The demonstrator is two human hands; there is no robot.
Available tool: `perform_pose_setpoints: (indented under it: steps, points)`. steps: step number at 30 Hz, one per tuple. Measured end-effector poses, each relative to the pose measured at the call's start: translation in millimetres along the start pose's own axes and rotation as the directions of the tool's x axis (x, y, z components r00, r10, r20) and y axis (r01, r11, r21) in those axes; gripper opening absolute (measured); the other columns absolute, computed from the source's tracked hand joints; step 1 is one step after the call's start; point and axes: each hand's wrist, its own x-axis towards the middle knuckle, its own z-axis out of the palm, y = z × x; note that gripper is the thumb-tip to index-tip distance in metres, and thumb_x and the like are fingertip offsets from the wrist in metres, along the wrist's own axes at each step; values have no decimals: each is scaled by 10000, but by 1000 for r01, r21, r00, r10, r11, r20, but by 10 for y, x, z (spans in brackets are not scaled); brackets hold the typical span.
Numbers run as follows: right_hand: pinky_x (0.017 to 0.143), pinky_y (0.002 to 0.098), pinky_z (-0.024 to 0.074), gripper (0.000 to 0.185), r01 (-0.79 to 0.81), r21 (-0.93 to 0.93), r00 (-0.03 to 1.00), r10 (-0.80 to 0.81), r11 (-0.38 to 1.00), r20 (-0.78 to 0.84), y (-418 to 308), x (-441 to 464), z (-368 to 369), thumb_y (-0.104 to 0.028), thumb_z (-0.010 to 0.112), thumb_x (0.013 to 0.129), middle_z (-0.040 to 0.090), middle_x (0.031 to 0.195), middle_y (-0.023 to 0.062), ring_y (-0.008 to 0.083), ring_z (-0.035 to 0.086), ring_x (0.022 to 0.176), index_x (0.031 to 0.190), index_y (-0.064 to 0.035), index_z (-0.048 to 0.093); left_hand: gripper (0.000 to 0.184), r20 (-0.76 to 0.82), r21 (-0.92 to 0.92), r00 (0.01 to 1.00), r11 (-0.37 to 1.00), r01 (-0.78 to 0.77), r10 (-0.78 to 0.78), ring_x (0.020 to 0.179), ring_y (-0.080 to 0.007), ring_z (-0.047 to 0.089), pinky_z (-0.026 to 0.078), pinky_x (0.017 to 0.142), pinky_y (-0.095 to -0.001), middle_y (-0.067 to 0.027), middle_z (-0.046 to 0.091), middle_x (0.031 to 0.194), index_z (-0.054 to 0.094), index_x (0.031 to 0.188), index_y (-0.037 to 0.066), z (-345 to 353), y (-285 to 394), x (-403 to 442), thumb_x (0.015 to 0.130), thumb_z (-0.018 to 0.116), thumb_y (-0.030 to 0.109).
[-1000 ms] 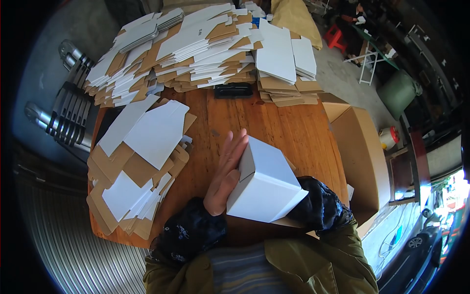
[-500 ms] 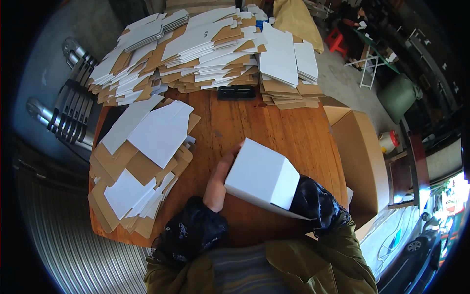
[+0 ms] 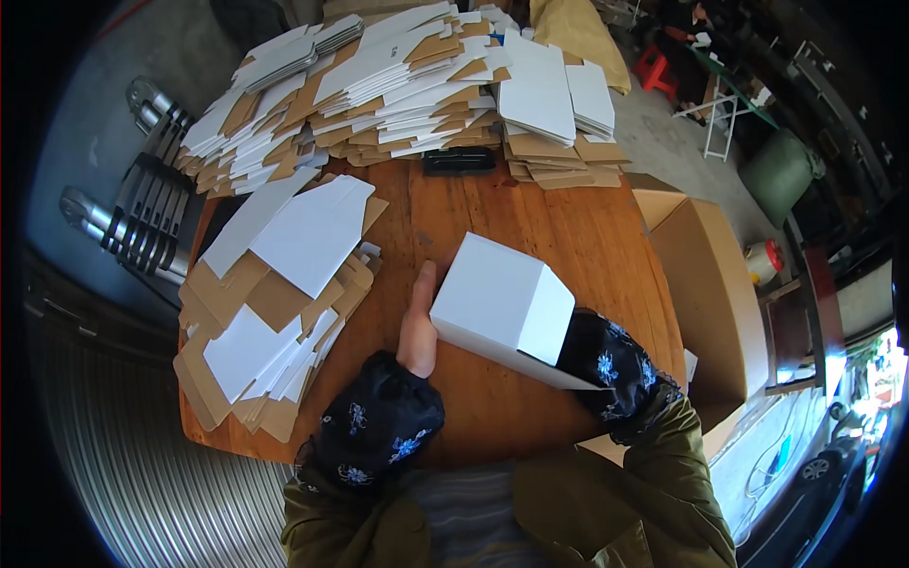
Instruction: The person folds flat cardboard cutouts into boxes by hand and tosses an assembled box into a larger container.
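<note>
A white cardboard box (image 3: 497,293), folded into shape, sits tilted in the middle of the wooden table (image 3: 530,417). One flap sticks out at its lower right end. My left hand (image 3: 418,327) lies along the box's left side, its fingers stretched out straight and nothing gripped in them. On the right, the dark flowered sleeve (image 3: 611,369) of my right arm reaches to the open end of the box. My right hand itself is hidden by the box, so its fingers do not show.
Flat, unfolded cartons (image 3: 308,237) lie in a loose pile at the left. Tall stacks of cartons (image 3: 407,76) fill the back, with a black tray (image 3: 459,161) before them. A large brown carton (image 3: 720,284) stands at the right edge. Farther off, a person sits near a red stool (image 3: 655,74).
My left hand has straightened its fingers and slid off the box's far left corner to its side. The box appears slightly higher in view, as the camera has shifted too.
</note>
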Motion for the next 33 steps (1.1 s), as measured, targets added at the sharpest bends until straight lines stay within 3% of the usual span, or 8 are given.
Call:
perform_pose_setpoints:
  steps: [4,10,13,16,19,25,30,33]
  points:
    - [984,366,494,499,12,2,1000,-12,1000,4,-1,29,18,-272,550,994,536,1363,117,228,558,1217,1430,-70,415,634,23,36,998,998,-58,58,1271,-181,474,318,1093,-327,-86,532,1368,434,1416,1,7,22,-7,1056,275,499]
    - [991,369,493,498,0,47,1000,0,999,-6,-71,8,74,-269,541,999,533,1370,117,231,556,1223,1438,-75,408,775,285,152,953,976,-153,105,1330,-185,403,264,1125,-333,-80,464,1434,334,1485,23,-84,115,-43,1014,212,627]
    - [994,370,492,498,-23,91,1000,25,996,-15,-161,-82,136,-268,536,1002,531,1373,117,232,555,1227,1442,-77,404,807,436,109,880,959,-261,189,1350,-199,372,236,1137,-340,-97,435,1453,307,1499,27,-130,140,-16,989,304,653]
    - [997,371,491,497,-53,146,998,56,988,-19,-221,-181,188,-267,532,1004,529,1376,116,234,553,1230,1446,-80,400,810,438,408,892,859,-309,112,1365,-219,367,251,1139,-353,-112,401,1477,296,1510,58,-125,205,2,954,476,619]
    - [1000,373,490,497,-88,213,995,94,973,-18,-255,-269,208,-266,527,1007,528,1380,116,235,552,1234,1450,-82,397,814,364,329,926,917,-226,98,1337,-212,392,284,1116,-346,-112,437,1439,321,1495,50,-88,206,-27,922,599,557]
    - [1006,375,489,497,-162,322,985,171,933,0,-312,-407,226,-263,518,1012,524,1387,116,238,550,1240,1458,-87,389,723,242,316,957,920,-233,159,1239,-175,471,351,1059,-322,-88,521,1337,400,1447,55,-29,154,-8,934,608,520]
    - [1011,378,487,496,-190,396,978,210,898,-8,-338,-447,231,-261,511,1016,522,1392,115,241,548,1246,1465,-91,383,697,233,311,960,923,-224,155,1215,-166,491,365,1044,-317,-83,542,1312,422,1428,50,-2,154,-1,946,585,526]
    - [1015,379,487,496,-145,345,985,167,928,-37,-402,-469,265,-260,507,1019,520,1396,115,243,546,1249,1469,-94,379,715,266,310,955,927,-212,130,1259,-184,467,346,1069,-328,-98,512,1360,395,1448,40,-27,173,14,958,553,535]
